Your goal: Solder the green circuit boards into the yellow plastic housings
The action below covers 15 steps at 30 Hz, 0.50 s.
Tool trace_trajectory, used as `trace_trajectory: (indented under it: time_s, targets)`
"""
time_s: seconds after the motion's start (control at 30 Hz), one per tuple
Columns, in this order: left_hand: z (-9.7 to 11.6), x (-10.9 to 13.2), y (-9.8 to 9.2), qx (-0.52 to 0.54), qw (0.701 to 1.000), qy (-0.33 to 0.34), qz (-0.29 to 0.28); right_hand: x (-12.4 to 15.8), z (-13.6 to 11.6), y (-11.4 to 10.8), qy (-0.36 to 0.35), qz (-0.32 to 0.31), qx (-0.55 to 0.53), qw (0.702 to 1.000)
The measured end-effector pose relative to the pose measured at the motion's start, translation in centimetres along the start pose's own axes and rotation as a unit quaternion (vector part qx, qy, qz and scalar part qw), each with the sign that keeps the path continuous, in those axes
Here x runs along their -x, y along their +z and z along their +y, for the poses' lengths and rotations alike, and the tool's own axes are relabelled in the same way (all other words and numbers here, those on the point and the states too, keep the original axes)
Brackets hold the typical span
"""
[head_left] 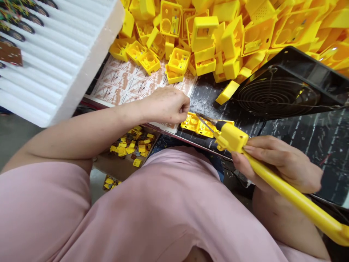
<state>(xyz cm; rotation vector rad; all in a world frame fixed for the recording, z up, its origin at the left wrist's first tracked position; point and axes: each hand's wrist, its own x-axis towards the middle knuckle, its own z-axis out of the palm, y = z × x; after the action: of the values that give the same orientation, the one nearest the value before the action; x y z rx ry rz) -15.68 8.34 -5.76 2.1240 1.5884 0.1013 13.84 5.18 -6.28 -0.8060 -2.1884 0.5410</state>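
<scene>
My right hand (278,162) is wrapped round a long yellow soldering iron (272,174) whose thin metal tip (205,123) points at a small yellow plastic part (195,124) lying on the black bench mat (300,134). My left hand (167,105) is closed in a pinch just left of that part, fingertips close to the tip; what they pinch is too small to make out.
A big heap of yellow plastic housings (218,32) fills the far side. A black fan (275,96) sits right of centre. A white foam tray (54,58) stands at the left. Yellow scraps (131,145) lie in a box below the bench edge. Pink-clothed legs fill the foreground.
</scene>
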Motion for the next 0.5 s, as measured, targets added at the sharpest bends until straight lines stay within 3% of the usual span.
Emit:
trace_trajectory:
  time_s: [0.1,0.3,0.5]
  targets:
    - [-0.1,-0.1,0.1,0.001,1.0,0.016,0.011,0.5,0.2,-0.2,-0.037,0.011,0.017,0.999]
    - [-0.1,-0.2,0.1,-0.002,1.0,0.012,0.017,-0.5,-0.3,0.6,-0.041,-0.003,0.004,0.999]
    - [0.0,-0.2,0.2,0.014,1.0,0.0,0.026,-1.5,-0.4,1.0,-0.121,-0.012,0.028,0.992]
